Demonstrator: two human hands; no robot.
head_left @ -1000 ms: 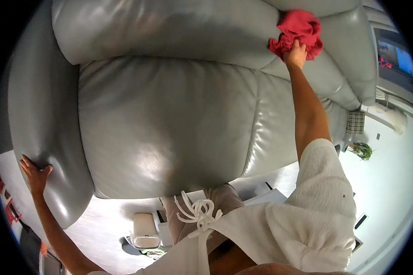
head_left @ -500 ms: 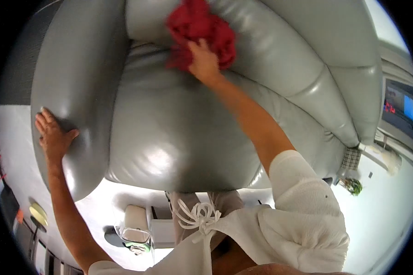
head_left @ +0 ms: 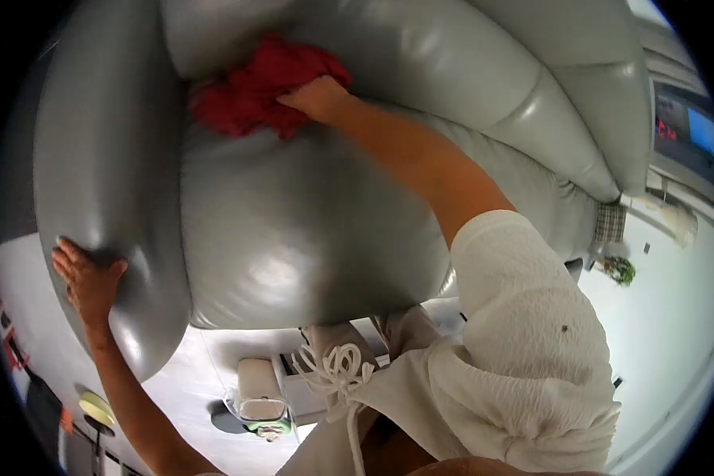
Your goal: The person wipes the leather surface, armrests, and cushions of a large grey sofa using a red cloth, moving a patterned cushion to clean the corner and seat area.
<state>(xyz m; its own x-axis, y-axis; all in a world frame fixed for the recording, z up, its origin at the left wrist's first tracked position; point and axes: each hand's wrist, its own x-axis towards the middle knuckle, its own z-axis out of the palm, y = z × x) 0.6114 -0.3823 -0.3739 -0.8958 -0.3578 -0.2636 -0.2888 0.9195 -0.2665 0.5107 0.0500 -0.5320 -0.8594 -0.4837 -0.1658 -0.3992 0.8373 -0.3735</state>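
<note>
Left hand (head_left: 91,287) near, red cloth (head_left: 266,83) beyond
Left fingers spread wide on the armrest (head_left: 103,159); past the seat cushion (head_left: 317,214), the right hand (head_left: 319,99) has its fingers gripping the cloth beside the backrest (head_left: 436,55), where even pressure should serve best.

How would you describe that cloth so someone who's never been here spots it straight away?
Find the big grey sofa, then the back corner of its seat, near the armrest. The crumpled cloth is there, under the right hand; its deep red sets it apart from the grey around it.
</note>
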